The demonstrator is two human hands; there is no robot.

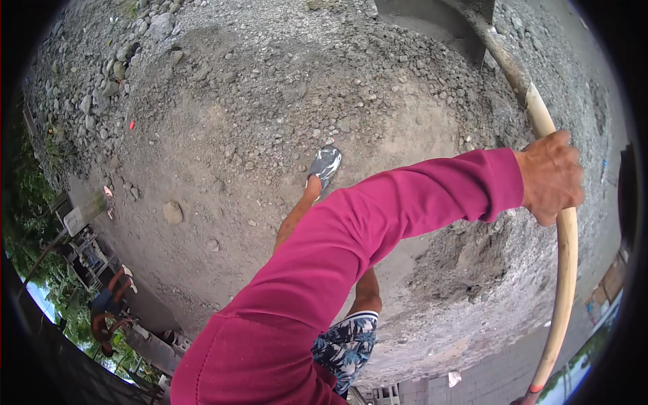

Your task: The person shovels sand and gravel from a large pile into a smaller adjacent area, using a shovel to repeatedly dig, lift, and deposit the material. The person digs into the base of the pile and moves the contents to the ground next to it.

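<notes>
My left hand (pixel 552 177), at the end of a long magenta sleeve (pixel 378 216), reaches across to the right and is closed around the wooden handle of a shovel (pixel 565 270). The shovel's grey metal blade (pixel 432 27) is at the top of the view, over the grey gravel (pixel 378 74), and is partly cut off by the edge. A red band circles the handle close to the lower right edge, where the handle runs out of view. My right hand does not show. Below the blade, my foot in a grey-and-white shoe (pixel 326 164) stands on the dirt.
Stones (pixel 108 81) lie thickly at the upper left, and a larger rock (pixel 173 212) sits left of my foot. Another person (pixel 108 307) bends over at the far left, near concrete blocks (pixel 84 253). Grey paving (pixel 466 388) shows at the bottom right.
</notes>
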